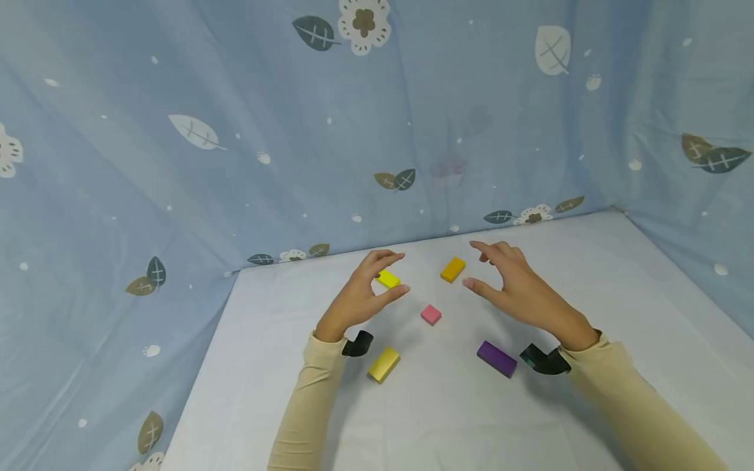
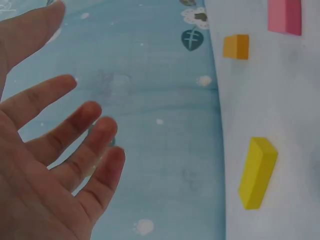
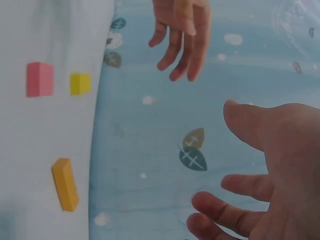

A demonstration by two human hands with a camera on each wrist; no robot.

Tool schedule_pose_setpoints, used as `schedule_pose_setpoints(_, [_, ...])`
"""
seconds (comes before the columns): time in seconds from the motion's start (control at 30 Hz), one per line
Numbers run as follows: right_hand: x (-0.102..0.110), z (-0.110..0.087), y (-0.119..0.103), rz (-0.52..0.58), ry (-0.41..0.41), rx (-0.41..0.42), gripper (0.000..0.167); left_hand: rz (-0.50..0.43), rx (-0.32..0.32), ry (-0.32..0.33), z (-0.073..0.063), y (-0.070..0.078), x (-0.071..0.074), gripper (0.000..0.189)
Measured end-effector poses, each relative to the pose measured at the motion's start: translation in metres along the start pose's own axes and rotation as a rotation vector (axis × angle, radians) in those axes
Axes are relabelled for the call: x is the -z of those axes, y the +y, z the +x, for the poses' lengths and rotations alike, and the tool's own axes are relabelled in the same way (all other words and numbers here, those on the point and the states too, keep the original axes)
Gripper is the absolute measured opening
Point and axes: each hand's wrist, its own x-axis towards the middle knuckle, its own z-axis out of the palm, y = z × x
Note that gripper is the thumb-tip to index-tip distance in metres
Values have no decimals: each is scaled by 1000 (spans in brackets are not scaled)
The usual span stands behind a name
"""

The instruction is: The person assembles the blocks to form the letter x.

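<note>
Both hands hover over a white table with nothing in their fingers. My left hand has its thumb and fingers spread apart, and it partly covers a bright yellow block in the head view. My right hand faces it, thumb and fingertips parted, just right of an orange block. Between and below the hands lies a small pink block. Nearer the front, a darker yellow block lies by the left wrist and a purple block by the right wrist.
A blue curtain with leaf and flower prints stands behind and along the sides of the white tabletop. Black wrist mounts sit below the beige sleeves.
</note>
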Motion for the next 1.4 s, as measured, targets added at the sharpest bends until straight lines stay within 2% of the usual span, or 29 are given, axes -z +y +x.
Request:
schedule_pose_setpoints(0.37, [-1,-18,5,-16,-39,0,62,-66,14,-111,3,-9,-8,61])
schedule_pose_setpoints(0.6, [-4,-28,11,-27,-48,8,56,-72,9,-163,6,-11,-13,59])
schedule_pose_setpoints(0.87, [-8,-37,15,-25,-102,9,60,-61,29,-186,7,-15,-14,59])
schedule_pose_setpoints(1.13, [-13,-44,24,-44,-130,4,59,-35,4,-204,9,-19,-18,55])
schedule_pose_setpoints(1.4, [-18,-47,28,-40,-177,8,58,-18,7,-219,7,-24,-25,54])
